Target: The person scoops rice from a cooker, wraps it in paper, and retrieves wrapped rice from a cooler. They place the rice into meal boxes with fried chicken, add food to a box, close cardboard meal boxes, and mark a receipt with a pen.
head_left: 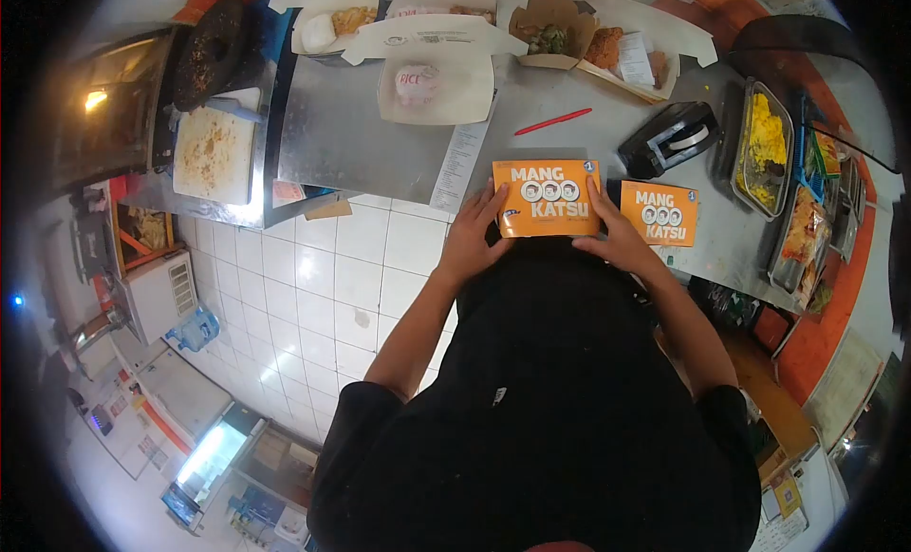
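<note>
An orange box (548,199) printed "MANG KATSU" is held between both my hands at the front edge of the steel counter. My left hand (474,231) grips its left side, fingers along the edge. On the right side, my right hand (615,231) presses with its fingers at the edge. A second orange box (660,214) with the same print lies on the counter just right of my right hand. Beyond the held box lies a red pen (553,122), and a black tape dispenser (670,140) stands to the right.
Open food boxes line the back of the steel counter (351,153); one holds a wrapped rice portion (418,84). A long receipt (461,163) hangs near the edge. Trays of yellow food (762,149) and orange food (800,239) stand right. A cutting board (214,153) lies left.
</note>
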The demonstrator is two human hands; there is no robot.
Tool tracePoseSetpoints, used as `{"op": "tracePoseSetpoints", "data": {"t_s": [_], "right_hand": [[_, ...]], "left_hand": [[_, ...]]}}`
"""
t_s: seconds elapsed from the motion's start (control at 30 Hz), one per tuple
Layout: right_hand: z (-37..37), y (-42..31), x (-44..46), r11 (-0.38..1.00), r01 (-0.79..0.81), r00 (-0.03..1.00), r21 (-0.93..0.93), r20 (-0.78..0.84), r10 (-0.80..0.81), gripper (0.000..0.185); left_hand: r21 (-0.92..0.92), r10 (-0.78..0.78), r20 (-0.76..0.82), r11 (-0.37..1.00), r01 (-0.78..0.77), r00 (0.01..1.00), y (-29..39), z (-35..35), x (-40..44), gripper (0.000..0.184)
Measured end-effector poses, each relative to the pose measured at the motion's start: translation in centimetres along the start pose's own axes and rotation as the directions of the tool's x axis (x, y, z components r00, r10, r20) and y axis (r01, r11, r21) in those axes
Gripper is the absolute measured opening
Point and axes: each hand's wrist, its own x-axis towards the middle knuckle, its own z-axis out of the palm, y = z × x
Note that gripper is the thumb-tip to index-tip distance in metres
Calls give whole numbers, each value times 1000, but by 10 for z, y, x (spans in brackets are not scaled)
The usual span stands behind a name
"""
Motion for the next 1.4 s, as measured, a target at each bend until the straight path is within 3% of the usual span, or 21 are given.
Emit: {"op": "tracePoseSetpoints", "data": {"t_s": [0.1, 0.33, 0.43, 0.5, 0.57, 0.67, 0.73, 0.83, 0.9, 0.93, 1.0, 1.03, 1.1, 1.13, 1.2, 1.3, 1.4], "right_hand": [[-7, 8, 5, 997, -67, 995, 28, 70, 65, 104], [18, 21, 8, 999, -13, 967, -36, -253, 4, 85], [11, 11, 7, 996, -88, 983, -26, -164, 83, 83], [6, 15, 6, 993, -81, 987, -86, -144, 68, 81], [3, 15, 5, 987, -73, 991, -146, -126, 55, 80], [4, 13, 5, 988, -138, 989, -65, -70, 133, 80], [11, 22, 2, 988, -19, 995, -151, -100, 4, 76], [18, 18, -3, 966, 67, 978, -252, -175, -114, 69], [28, 25, -3, 963, 29, 967, -269, -235, -95, 66], [34, 30, -3, 957, -8, 954, -290, -290, -80, 64], [44, 38, -1, 949, 18, 934, -315, -333, -129, 63], [46, 41, -1, 939, 44, 912, -340, -371, -177, 62], [48, 43, -1, 944, 27, 913, -330, -375, -157, 60], [48, 39, -1, 947, 9, 915, -321, -379, -138, 59], [44, 28, -1, 943, 10, 922, -332, -362, -137, 58], [43, 30, 0, 939, 3, 925, -343, -356, -133, 53], [31, 49, 0, 963, -58, 905, -264, -422, -61, 45]], "left_hand": [[-28, -22, 63, 999, 23, 998, -2, -8, 0, 70], [57, -51, -17, 997, 52, 999, -8, 7, 0, 71], [-59, -83, -30, 995, 81, 996, -13, 10, -5, 68], [-307, -127, -109, 948, 88, 986, -16, 14, -7, 54], [-280, -129, -100, 955, 97, 987, -18, 16, -9, 52], [-199, -87, -114, 978, 63, 990, -24, 20, -8, 49], [-145, -49, -129, 989, 30, 990, -28, 22, -11, 49], [-205, -87, -90, 976, 66, 992, -33, 30, -18, 48], [70, 143, -127, 988, -135, 982, -35, 29, -14, 52], [70, 147, -124, 988, -139, 981, -31, 24, -14, 52], [266, 186, -7, 947, -177, 983, -21, 14, -15, 56], [267, 187, -7, 947, -179, 982, -22, 16, -14, 56], [467, 311, -84, 852, -238, 947, -24, 26, -15, 63], [466, 310, -82, 852, -238, 947, -11, 23, -2, 63], [468, 321, 74, 825, -317, 944, 13, 20, 32, 71], [496, 230, 127, 828, -263, 965, 35, 22, 58, 78], [518, 263, 113, 807, -283, 958, 29, 29, 57, 81]]}}
